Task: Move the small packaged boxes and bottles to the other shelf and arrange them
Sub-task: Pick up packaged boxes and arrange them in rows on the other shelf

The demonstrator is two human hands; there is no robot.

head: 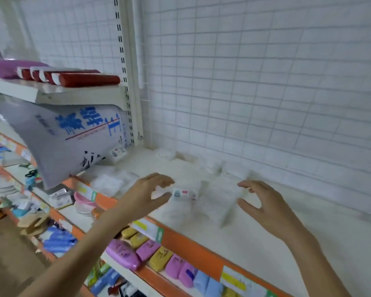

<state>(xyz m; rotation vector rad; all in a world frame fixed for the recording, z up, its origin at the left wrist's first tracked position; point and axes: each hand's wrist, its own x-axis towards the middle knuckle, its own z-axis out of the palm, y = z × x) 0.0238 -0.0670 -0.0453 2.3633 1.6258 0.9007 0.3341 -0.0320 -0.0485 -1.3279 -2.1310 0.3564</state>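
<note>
Both your hands hovered loose-fingered and empty over the white shelf (266,243) — the small labelled box (184,194) lay on it between them, just beside your left hand (150,195), well short of your right hand (263,207), its long axis running across.

Orange-edged shelf (186,243), white boxes (221,202)

Pale boxes (214,202) betw. hands — blurred, labels unreadable.
</note>
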